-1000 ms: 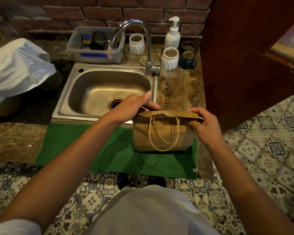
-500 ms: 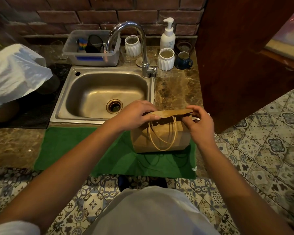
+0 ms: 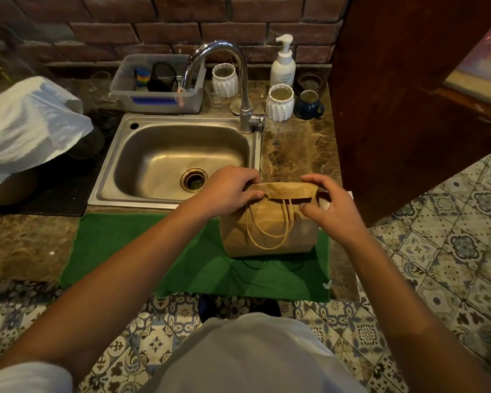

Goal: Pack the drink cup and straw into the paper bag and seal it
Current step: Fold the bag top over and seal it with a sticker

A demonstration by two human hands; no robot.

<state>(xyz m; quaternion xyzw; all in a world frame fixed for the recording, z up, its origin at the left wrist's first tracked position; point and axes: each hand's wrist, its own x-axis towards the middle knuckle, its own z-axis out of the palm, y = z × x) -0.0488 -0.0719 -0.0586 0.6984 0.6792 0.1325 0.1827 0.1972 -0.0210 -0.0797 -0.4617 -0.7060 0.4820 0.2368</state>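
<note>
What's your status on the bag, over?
Left hand and right hand both pinching the folded top flap. Paper bag upright on green mat, top folded over, handles hanging in front. Cup and straw not visible. Nothing in the way.

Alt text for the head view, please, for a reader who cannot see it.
Two bare hands, left hand and right hand, pinch the folded-over top of a brown paper bag with rope handles, standing on a green cloth mat before a steel sink.

Both arms extended forward, bare forearms. Left hand point(image 3: 227, 191) fingers curled, pinching closed. Right hand point(image 3: 328, 207) fingers arched, thumb tucked under, pinching.
</note>
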